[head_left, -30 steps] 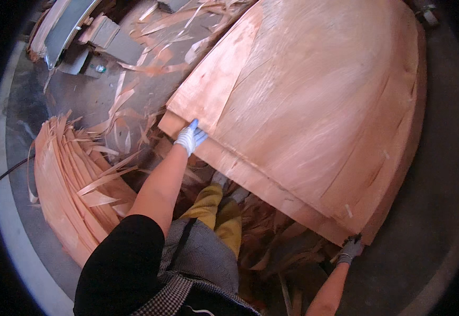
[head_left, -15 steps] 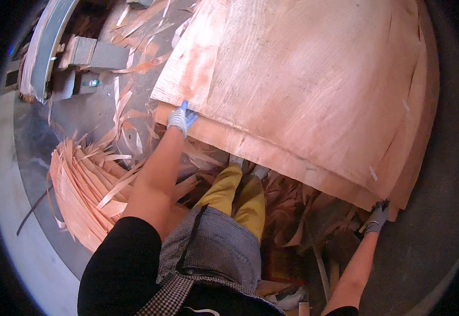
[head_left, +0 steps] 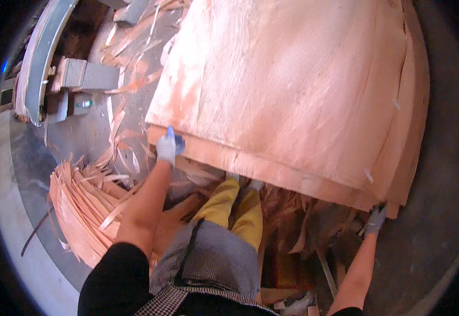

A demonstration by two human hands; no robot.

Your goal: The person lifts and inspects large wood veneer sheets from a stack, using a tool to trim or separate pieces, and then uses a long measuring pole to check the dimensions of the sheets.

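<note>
Here I see the top veneer sheet (head_left: 293,84) lying on the veneer stack (head_left: 345,184), spreading far and right from both hands, its near edge running left to right between them. My left hand (head_left: 167,147), gloved, is clamped on the near-left corner, arm stretched forward. My right hand (head_left: 375,220) reaches the near-right corner; I cannot tell whether it grips. Loose veneer strips (head_left: 82,205) lie left.
</note>
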